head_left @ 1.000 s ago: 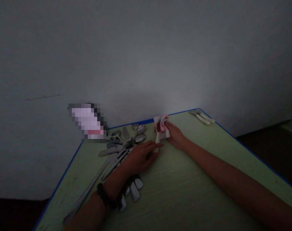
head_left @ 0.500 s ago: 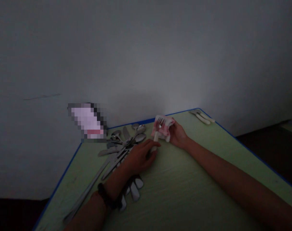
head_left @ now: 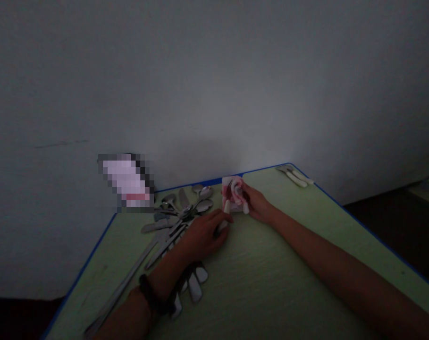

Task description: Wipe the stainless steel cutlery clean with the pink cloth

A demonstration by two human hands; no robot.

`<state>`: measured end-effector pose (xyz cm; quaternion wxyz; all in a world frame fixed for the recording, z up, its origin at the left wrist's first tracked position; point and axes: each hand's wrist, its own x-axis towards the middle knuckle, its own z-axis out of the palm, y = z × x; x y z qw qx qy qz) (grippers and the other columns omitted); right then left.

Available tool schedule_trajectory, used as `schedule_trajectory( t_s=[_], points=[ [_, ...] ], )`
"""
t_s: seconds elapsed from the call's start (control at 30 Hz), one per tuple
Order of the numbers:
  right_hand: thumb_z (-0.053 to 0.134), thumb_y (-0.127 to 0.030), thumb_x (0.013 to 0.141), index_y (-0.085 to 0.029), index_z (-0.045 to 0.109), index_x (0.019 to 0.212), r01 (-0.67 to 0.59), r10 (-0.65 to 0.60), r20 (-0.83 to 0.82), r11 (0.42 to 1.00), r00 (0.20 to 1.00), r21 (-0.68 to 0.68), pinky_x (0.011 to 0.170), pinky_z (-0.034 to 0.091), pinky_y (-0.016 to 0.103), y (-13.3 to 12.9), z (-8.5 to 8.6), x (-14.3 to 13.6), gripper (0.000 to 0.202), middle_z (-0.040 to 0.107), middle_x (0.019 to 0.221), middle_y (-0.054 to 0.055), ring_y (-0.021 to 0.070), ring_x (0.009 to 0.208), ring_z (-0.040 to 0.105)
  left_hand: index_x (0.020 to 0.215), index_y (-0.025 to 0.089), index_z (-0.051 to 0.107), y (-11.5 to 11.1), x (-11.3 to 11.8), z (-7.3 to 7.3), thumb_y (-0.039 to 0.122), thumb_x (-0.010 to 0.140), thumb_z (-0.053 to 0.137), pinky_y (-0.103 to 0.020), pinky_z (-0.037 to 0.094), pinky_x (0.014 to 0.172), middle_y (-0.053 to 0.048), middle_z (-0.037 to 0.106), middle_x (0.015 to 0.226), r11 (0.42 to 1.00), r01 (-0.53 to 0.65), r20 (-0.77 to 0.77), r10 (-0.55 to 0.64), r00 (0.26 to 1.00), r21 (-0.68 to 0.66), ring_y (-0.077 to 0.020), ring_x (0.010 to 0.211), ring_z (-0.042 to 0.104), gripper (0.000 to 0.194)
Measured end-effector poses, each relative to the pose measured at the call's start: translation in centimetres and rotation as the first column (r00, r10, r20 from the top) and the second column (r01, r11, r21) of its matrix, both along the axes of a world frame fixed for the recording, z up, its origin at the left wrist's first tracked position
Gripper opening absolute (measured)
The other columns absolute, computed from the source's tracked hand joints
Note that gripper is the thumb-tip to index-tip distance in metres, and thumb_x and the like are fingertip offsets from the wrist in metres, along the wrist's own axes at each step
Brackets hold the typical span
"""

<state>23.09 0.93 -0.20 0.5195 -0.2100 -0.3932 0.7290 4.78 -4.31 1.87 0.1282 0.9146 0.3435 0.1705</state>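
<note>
The left hand (head_left: 203, 236) is closed narrowly around the pale, smooth handle of one fork (head_left: 227, 207), which is raised above the pale green tabletop, near its far edge. The metal head of this fork is mostly covered by one soft, folded cloth (head_left: 239, 190), pink and white. The right hand (head_left: 256, 202) holds this cloth from the right side, with the fingers bent around it; some of the fingers are hidden. One black band (head_left: 148, 295) is around the left wrist.

Under and beside the left forearm lies a loose pile of shiny metal cutlery (head_left: 186, 213). In it I can count at least four rounded spoon bowls and two flat knife blades with blunt ends, but the forearm hides a part, so the full number I cannot tell. Four rounded handle ends show near the wrist, and one long, narrow metal utensil (head_left: 125, 278) extends toward the lower left.

At the far left corner, one dark-edged device (head_left: 127, 179) leans near the wall; its screen is blurred into squares, so its writing is unreadable. In the far right corner lies one cutting tool (head_left: 296, 178) with two white handles. The tabletop (head_left: 288, 269) has a blue border.
</note>
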Motion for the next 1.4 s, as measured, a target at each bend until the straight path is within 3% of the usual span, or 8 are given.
schedule_trajectory(
  t_s=[0.13, 0.33, 0.5, 0.67, 0.9, 1.0, 1.2, 1.4],
  points=[
    [0.048, -0.043, 0.083, -0.015, 0.059, 0.082, -0.059, 0.055, 0.055, 0.995, 0.997, 0.084, 0.067, 0.046, 0.03, -0.4, 0.4, -0.2, 0.03, 0.064, 0.078, 0.005, 0.0153, 0.067, 0.058, 0.103, 0.022, 0.052, 0.0, -0.1, -0.1, 0.018, 0.084, 0.044, -0.027, 0.042, 0.073, -0.004, 0.056, 0.096, 0.999, 0.029, -0.025, -0.029, 0.999, 0.014, -0.0166, 0.082, 0.054, 0.021],
    [0.059, -0.03, 0.075, -0.017, 0.058, 0.083, 0.087, -0.098, 0.119, 0.992, 0.988, 0.094, 0.066, 0.045, 0.028, -0.1, -0.4, -0.2, 0.016, 0.064, 0.079, 0.003, 0.013, 0.067, 0.057, 0.1, 0.022, 0.053, 0.0, -0.1, -0.3, 0.017, 0.081, 0.045, -0.027, 0.042, 0.072, -0.004, 0.055, 0.095, 0.999, 0.031, -0.044, -0.03, 0.999, 0.039, -0.0168, 0.084, 0.053, 0.021],
    [0.058, -0.03, 0.073, -0.017, 0.057, 0.079, 0.111, -0.126, 0.141, 0.988, 0.982, 0.105, 0.063, 0.045, 0.027, 0.1, -1.0, -0.2, 0.014, 0.063, 0.073, 0.001, 0.0117, 0.061, 0.055, 0.099, 0.022, 0.054, 0.0, -0.1, -0.2, 0.016, 0.08, 0.047, -0.028, 0.042, 0.075, -0.004, 0.054, 0.098, 0.999, 0.033, -0.053, -0.031, 0.998, 0.024, -0.0174, 0.086, 0.053, 0.021],
    [0.054, -0.023, 0.07, -0.017, 0.056, 0.074, 0.134, -0.138, 0.106, 0.99, 0.985, 0.04, 0.059, 0.045, 0.026, -0.1, -0.2, -0.5, 0.007, 0.062, 0.067, 0.0, 0.0119, 0.058, 0.054, 0.098, 0.022, 0.054, 0.0, 0.0, -0.1, 0.015, 0.079, 0.046, -0.028, 0.042, 0.075, -0.004, 0.054, 0.098, 0.999, 0.033, -0.046, -0.032, 0.998, 0.028, -0.0174, 0.086, 0.053, 0.021],
    [0.046, -0.047, 0.079, -0.017, 0.058, 0.072, 0.015, -0.019, -0.033, 0.991, 0.999, -0.129, 0.062, 0.046, 0.028, -0.4, 0.8, -0.5, 0.032, 0.06, 0.061, 0.001, 0.0141, 0.059, 0.056, 0.099, 0.022, 0.054, 0.0, 0.0, -0.3, 0.016, 0.081, 0.045, -0.028, 0.042, 0.074, -0.004, 0.055, 0.1, 0.999, 0.015, -0.028, -0.014, 1.0, 0.028, -0.0168, 0.085, 0.053, 0.021],
    [0.046, -0.048, 0.079, -0.016, 0.059, 0.072, -0.04, 0.039, -0.014, 0.995, 0.999, -0.089, 0.062, 0.046, 0.028, -0.4, 0.7, -0.4, 0.035, 0.061, 0.06, 0.002, 0.0136, 0.057, 0.055, 0.099, 0.022, 0.055, 0.0, 0.0, -0.2, 0.015, 0.08, 0.045, -0.027, 0.043, 0.073, -0.004, 0.055, 0.1, 0.999, 0.02, -0.016, -0.019, 1.0, 0.028, -0.0166, 0.085, 0.054, 0.022],
    [0.06, -0.033, 0.073, -0.017, 0.059, 0.079, 0.106, -0.11, 0.164, 0.994, 0.98, 0.031, 0.062, 0.046, 0.026, -0.3, -0.1, -0.3, 0.018, 0.063, 0.067, 0.0, 0.0123, 0.061, 0.057, 0.095, 0.021, 0.055, 0.0, 0.0, -0.2, 0.015, 0.08, 0.046, -0.027, 0.042, 0.072, -0.004, 0.055, 0.095, 0.999, 0.018, -0.022, -0.017, 1.0, 0.032, -0.0169, 0.084, 0.054, 0.019],
    [0.061, -0.033, 0.075, -0.017, 0.058, 0.088, 0.075, -0.104, 0.186, 0.984, 0.977, 0.159, 0.067, 0.046, 0.026, -0.3, -0.6, 0.0, 0.021, 0.063, 0.078, 0.002, 0.0122, 0.07, 0.058, 0.091, 0.021, 0.054, 0.1, 0.1, -0.3, 0.017, 0.083, 0.043, -0.026, 0.041, 0.069, -0.003, 0.054, 0.087, 0.999, 0.006, -0.042, -0.004, 0.999, 0.038, -0.016, 0.079, 0.053, 0.014]
  ],
)
